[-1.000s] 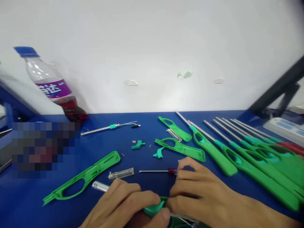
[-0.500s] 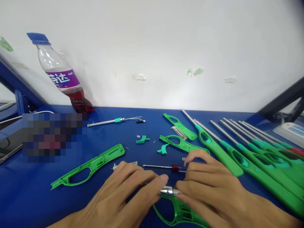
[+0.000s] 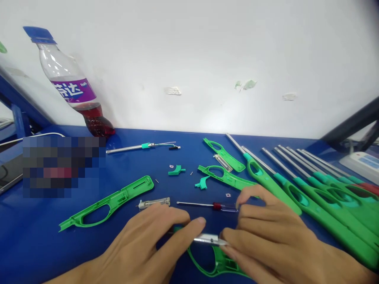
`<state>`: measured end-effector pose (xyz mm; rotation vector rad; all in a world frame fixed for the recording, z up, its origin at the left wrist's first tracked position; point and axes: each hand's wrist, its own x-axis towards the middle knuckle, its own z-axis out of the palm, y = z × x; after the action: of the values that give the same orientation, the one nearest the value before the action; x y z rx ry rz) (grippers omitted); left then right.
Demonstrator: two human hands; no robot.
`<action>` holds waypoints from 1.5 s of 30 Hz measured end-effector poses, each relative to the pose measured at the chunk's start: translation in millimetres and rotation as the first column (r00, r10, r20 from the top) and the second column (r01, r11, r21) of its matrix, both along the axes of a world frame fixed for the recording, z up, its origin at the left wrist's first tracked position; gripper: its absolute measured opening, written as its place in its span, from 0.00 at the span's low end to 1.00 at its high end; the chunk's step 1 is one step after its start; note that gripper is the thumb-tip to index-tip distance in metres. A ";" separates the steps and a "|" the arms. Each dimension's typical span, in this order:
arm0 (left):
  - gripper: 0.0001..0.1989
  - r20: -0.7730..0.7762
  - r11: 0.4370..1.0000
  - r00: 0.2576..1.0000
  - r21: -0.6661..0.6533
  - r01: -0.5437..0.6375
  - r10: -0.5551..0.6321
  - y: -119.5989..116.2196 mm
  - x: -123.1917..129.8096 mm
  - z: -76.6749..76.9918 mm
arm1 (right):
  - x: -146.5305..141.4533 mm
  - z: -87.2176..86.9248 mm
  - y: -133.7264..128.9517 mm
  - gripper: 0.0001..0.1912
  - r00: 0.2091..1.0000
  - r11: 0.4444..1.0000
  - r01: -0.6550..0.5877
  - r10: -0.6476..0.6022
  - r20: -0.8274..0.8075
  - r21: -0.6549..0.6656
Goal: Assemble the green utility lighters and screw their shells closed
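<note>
My left hand (image 3: 161, 240) is closed, its thumb and fingers pinching a silvery metal lighter tube (image 3: 204, 238) with a small dark hole. My right hand (image 3: 266, 232) is closed at the tube's right end, against a tapered silvery piece (image 3: 222, 242); whether this belongs to the tube is unclear. Beneath the hands lies a green lighter shell half (image 3: 217, 260), partly covered. A screwdriver (image 3: 217, 206) with a red and clear handle lies just beyond the right fingers. Past the left knuckles is a clear fuel tank (image 3: 155, 202).
Another green shell half (image 3: 109, 205) lies left, with teal triggers (image 3: 177, 170) and small metal bits mid-table. A wired lighter tube (image 3: 127, 148) rests farther back. Several assembled green lighters (image 3: 272, 185) lie right. A drink bottle (image 3: 75, 86) stands back left against the wall.
The view has shifted slightly. My left hand has moved a little left and down, uncovering the fuel tank. The tube has turned, and its dark hole now shows more clearly.
</note>
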<state>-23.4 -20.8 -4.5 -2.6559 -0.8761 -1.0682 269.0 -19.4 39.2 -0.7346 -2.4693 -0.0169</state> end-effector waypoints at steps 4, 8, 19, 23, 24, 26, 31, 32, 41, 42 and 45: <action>0.26 0.026 0.998 0.999 -0.040 0.042 -0.041 2.3 3.8 5.1 | -1.0 -0.1 -1.3 0.15 1.000 0.999 0.013 -0.014 0.016 0.041; 0.22 0.056 0.993 0.997 -0.105 0.059 -0.053 5.1 9.3 9.1 | -2.0 -0.1 0.8 0.18 1.000 0.999 -0.002 0.001 0.007 0.045; 0.12 -0.095 0.972 0.996 -0.234 -0.019 -0.003 -1.9 18.3 23.1 | -8.7 -5.0 -1.5 0.18 0.997 0.994 -0.003 -0.006 0.081 0.111; 0.14 -0.130 0.968 0.991 -0.250 -0.012 -0.021 2.4 27.1 28.5 | -8.2 -1.6 -0.5 0.18 0.993 0.991 -0.025 0.009 0.121 0.134; 0.15 -0.132 0.967 0.991 -0.253 -0.013 -0.021 3.9 28.0 28.6 | -7.4 -0.2 -0.4 0.20 0.992 0.989 -0.036 0.018 0.129 0.141; 0.14 -0.138 0.965 0.990 -0.262 -0.016 -0.021 6.0 27.4 27.1 | -5.4 2.2 -0.6 0.23 0.987 0.987 -0.052 0.028 0.159 0.150; 0.07 -0.130 0.960 0.991 -0.279 -0.003 -0.035 4.9 19.2 20.2 | -4.5 -0.3 -4.3 0.23 0.980 0.984 -0.054 0.019 0.199 0.172; 0.06 -0.115 0.961 0.993 -0.277 0.004 -0.037 3.8 18.0 20.2 | -5.2 -1.9 -5.2 0.24 0.979 0.983 -0.056 0.019 0.201 0.177; 0.13 -0.107 0.955 0.992 -0.295 0.028 -0.062 5.4 17.3 23.9 | -6.4 -14.9 -10.8 0.27 0.941 0.975 -0.050 -0.027 0.337 0.217; 0.12 -0.117 0.953 0.992 -0.302 0.018 -0.055 6.5 17.1 23.4 | -6.3 -15.7 -10.9 0.27 0.940 0.973 -0.049 -0.032 0.339 0.226; 0.13 -0.139 0.953 0.989 -0.301 0.008 -0.052 7.3 16.4 24.0 | -7.0 -16.9 -10.7 0.27 0.941 0.964 -0.042 -0.050 0.334 0.263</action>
<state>-7.0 -13.4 19.5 -2.9565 -1.0448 -0.7865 262.0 -30.1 22.3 -0.6617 -2.7124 -0.5093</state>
